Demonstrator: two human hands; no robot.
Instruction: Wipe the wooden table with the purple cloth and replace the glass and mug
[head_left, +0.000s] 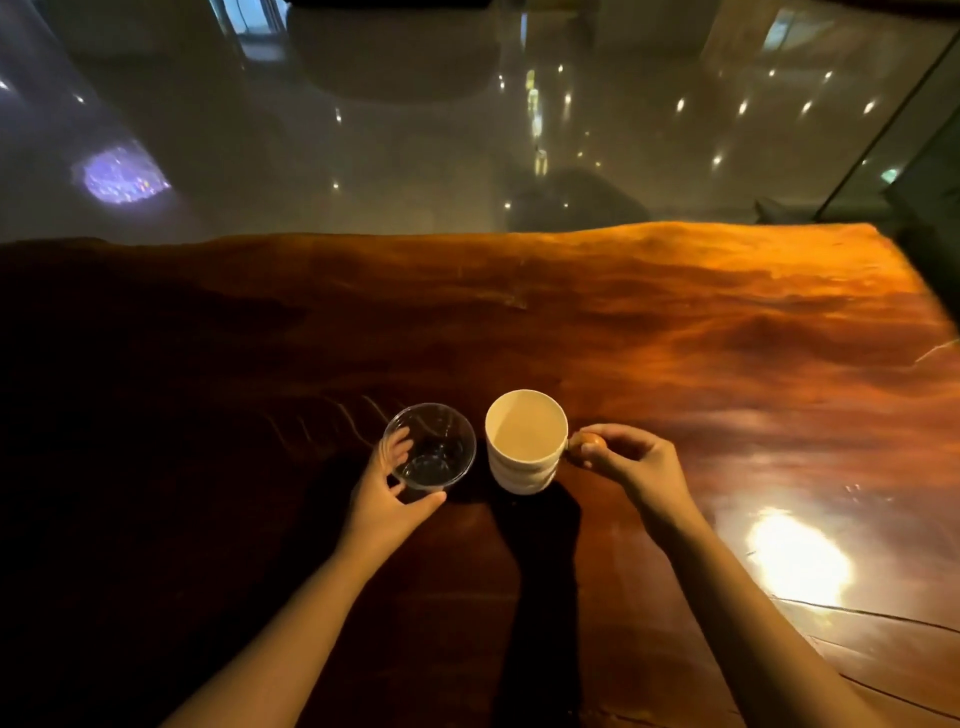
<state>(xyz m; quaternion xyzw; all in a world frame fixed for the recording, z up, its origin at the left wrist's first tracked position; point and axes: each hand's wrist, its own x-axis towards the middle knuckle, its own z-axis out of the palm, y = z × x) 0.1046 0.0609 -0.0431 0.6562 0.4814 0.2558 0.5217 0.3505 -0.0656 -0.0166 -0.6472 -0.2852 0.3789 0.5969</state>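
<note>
A clear glass (431, 447) and a white ribbed mug (524, 447) stand side by side on the dark wooden table (675, 322), near its middle. My left hand (387, 493) wraps around the glass from the left, thumb at its near side and fingers seen through it. The fingers of my right hand (628, 460) pinch the mug's brown handle (589, 444) from the right. Both vessels rest upright on the wood. No purple cloth is in view.
The table's far edge is wavy, and beyond it lies a glossy floor (415, 130) with light reflections. A bright glare spot (795, 561) sits on the wood at the right. The table's left side is in deep shadow.
</note>
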